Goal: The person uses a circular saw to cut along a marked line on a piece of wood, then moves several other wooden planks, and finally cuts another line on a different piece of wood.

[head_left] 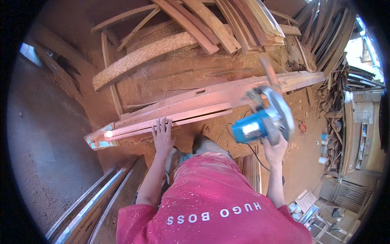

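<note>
My left hand lies flat on a pair of reddish wooden strips, its fingers spread over their edges. A dark gap runs between the two strips toward their right end. They rest along the near side of a long wooden bench plank covered in sawdust. To the right, my right hand is wrapped round the handle of a teal circular saw. The saw is up beside the right end of the strips, apart from them, and its round guard is slightly blurred.
A stack of planks lies across a wooden trestle beyond the bench. The saw's dark cord hangs near my right forearm. Long narrow lengths lean at lower left. Offcuts and boards crowd the right side.
</note>
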Demonstrator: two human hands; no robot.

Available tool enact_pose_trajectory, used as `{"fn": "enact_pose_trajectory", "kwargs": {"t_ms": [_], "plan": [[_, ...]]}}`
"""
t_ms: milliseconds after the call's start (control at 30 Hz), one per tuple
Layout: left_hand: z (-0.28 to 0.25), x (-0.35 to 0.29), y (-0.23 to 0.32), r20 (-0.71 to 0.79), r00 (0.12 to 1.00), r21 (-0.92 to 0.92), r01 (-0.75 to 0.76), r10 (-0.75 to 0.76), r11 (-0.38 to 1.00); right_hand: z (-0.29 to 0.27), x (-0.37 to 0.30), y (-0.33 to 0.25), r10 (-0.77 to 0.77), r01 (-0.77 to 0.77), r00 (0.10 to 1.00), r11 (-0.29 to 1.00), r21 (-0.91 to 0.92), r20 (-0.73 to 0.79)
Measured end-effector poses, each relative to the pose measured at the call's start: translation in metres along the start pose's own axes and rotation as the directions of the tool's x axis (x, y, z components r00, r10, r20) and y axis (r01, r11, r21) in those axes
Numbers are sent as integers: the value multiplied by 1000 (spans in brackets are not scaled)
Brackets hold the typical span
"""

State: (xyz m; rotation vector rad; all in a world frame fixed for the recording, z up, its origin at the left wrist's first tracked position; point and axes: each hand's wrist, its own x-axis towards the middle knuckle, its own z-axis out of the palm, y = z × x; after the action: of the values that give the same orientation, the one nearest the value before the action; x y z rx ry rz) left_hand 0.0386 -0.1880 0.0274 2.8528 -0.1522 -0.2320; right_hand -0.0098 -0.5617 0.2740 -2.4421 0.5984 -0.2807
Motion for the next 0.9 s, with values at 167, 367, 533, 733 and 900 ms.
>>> {"fn": "enact_pose_trajectory", "kwargs": {"t_ms": [167,367,533,733,900], "plan": [[5,63,6,72,992,99,-112,105,989,-43,-13,165,181,-152,955,979,136,-237],[-2,94,-3,196,954,66,-244,227,967,-51,-60,288,491,-432,845,861,268,-214],[-27,112,25,279,945,37,-190,172,981,-31,-77,312,528,-434,833,809,396,-166],[-19,169,130,468,828,-244,-214,309,946,1,-74,324,704,-692,710,703,163,-22],[47,217,172,217,877,-142,-405,428,903,31,-59,324,691,-691,720,705,162,65]]}}
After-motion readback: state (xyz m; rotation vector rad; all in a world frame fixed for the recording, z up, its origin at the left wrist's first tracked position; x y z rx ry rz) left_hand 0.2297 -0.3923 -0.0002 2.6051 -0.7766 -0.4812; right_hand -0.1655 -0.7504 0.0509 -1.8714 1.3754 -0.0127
